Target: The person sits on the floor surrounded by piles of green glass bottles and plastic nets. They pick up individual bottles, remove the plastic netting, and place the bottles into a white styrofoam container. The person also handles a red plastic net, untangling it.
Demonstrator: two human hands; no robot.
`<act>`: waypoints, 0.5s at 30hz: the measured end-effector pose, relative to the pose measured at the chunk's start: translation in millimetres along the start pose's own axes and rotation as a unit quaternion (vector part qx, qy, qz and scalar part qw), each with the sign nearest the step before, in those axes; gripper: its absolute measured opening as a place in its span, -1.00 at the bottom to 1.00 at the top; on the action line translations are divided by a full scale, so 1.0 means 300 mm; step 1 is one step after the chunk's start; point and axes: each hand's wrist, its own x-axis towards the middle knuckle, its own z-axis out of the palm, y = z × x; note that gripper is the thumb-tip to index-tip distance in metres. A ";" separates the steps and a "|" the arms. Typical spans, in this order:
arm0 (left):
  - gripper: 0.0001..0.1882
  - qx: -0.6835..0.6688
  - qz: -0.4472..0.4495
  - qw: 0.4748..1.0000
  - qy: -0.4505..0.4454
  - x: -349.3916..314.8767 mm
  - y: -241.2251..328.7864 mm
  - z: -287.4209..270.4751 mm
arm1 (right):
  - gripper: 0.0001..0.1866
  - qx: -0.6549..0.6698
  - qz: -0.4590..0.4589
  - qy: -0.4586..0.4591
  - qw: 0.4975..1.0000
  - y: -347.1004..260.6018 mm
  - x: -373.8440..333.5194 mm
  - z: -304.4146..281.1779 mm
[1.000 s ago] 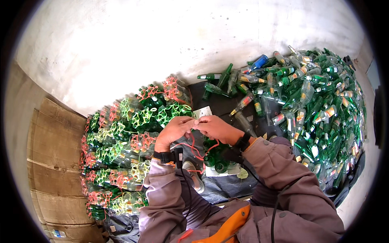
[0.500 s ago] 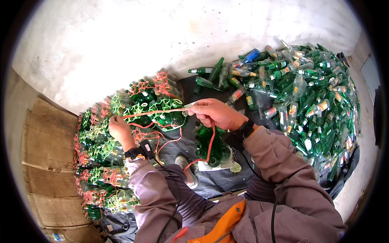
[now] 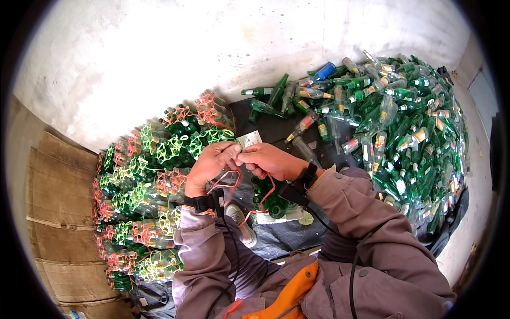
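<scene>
My left hand (image 3: 212,162) and my right hand (image 3: 273,159) meet fingertip to fingertip in front of me, both pinched on a thin red plastic strap (image 3: 273,192). One length of it hangs from under my right hand to a small group of green glass bottles (image 3: 277,206). Another part droops in a loop below my left hand. The pinched stretch itself is mostly hidden by my fingers. Those bottles stand close together on a white base (image 3: 292,215) between my feet, partly covered by my right hand and wrist.
On the left stand rows of bottles bundled with red and green straps (image 3: 141,199). A large heap of loose bottles (image 3: 409,138) lies at the right. Behind is a white wall (image 3: 159,58); cardboard (image 3: 64,223) leans at far left. Black sheeting (image 3: 287,239) covers the floor.
My left hand has moved right and my right hand slightly left, so they now meet. The strap stretched between them has gone slack and hangs in a loop.
</scene>
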 end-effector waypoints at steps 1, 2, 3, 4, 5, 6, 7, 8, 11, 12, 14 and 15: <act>-0.67 0.005 0.000 1.000 -0.009 -0.005 -0.011 -0.010 | -0.77 0.004 -0.005 0.008 1.000 -0.004 -0.004 0.007; -0.67 0.010 0.001 1.000 -0.020 -0.007 -0.007 -0.015 | -0.77 0.008 -0.010 0.018 1.000 -0.015 -0.013 0.015; -0.68 0.015 0.001 0.999 -0.030 -0.010 -0.002 -0.018 | -0.76 0.012 -0.016 0.027 0.999 -0.018 -0.017 0.018; -0.69 0.016 -0.020 0.999 -0.044 -0.019 0.003 -0.021 | -0.76 0.006 -0.013 0.021 1.000 -0.011 -0.016 0.009; -0.69 0.009 -0.017 0.998 -0.052 -0.024 0.003 -0.028 | -0.76 -0.001 -0.012 0.012 1.000 -0.008 -0.012 0.004; -0.69 0.002 -0.013 0.998 -0.061 -0.028 -0.001 -0.034 | -0.77 -0.008 -0.011 0.002 1.000 -0.005 -0.010 -0.001; -0.68 -0.005 -0.010 0.997 -0.070 -0.032 -0.001 -0.039 | -0.77 -0.004 -0.008 0.004 1.000 -0.002 -0.009 -0.006; -0.69 -0.020 -0.011 0.997 -0.077 -0.040 0.011 -0.036 | -0.77 0.001 -0.005 0.006 1.000 -0.002 -0.010 -0.003; -0.76 0.039 -0.038 0.998 -0.026 -0.032 -0.034 -0.056 | -0.79 0.008 0.010 0.005 1.000 -0.003 -0.015 0.002; -0.77 0.126 -0.019 0.991 0.032 -0.026 -0.064 -0.071 | -0.78 0.010 0.016 0.006 1.000 -0.005 -0.017 0.001; -0.79 0.295 0.019 0.944 0.147 -0.029 -0.126 -0.115 | -0.77 0.024 0.024 0.001 0.999 -0.009 -0.018 -0.001; -0.79 0.309 -0.015 0.922 0.231 -0.033 -0.140 -0.127 | -0.76 0.034 0.026 -0.002 0.999 -0.009 -0.020 -0.011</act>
